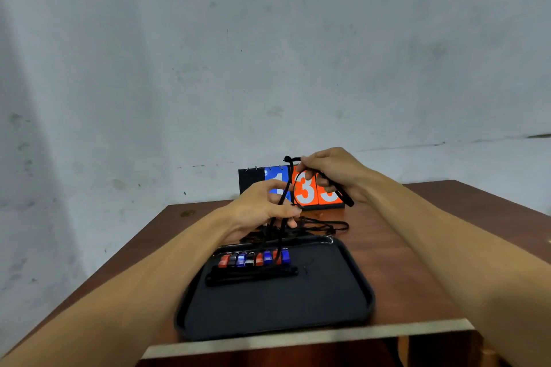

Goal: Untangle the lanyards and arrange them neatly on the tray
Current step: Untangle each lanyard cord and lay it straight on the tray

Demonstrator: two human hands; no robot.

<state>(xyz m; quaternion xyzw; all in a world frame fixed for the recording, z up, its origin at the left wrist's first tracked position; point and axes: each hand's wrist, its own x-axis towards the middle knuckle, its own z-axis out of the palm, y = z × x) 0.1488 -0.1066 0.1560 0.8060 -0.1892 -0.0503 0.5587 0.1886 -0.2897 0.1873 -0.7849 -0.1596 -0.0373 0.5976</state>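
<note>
Right hand (334, 176) is hanging raised above the far end of the table, its fingers curled and pinching a thin black cord lanyard (343, 195) near the top of the cord. One stretch of that lanyard is looping out below the hand in front of the scoreboard, and a thicker dark end is sticking out to the right under the palm.

Left hand (262, 205) is sitting lower and nearer, with its fingers curled round the same lanyard, which is running steeply down from the right hand, through the left, and on towards the tray. The picture is slightly blurred here, so the exact grip of the left fingertips is not clear.

Behind the tray, a loose tangle of black cords (325, 225) is lying on the brown wooden table (402, 262), touching the tray's far rim.

A shallow black plastic tray with rounded corners (268, 313) is resting near the table's front edge. In its far half, a straight row of small red, blue and silver-black end pieces (253, 258) is lying side by side, with a flat bundle of black cords (252, 274) stretched just in front of the row.

A flip scoreboard with black, blue and orange number cards (304, 188) is standing at the back of the table against a pale grey wall (268, 53).
</note>
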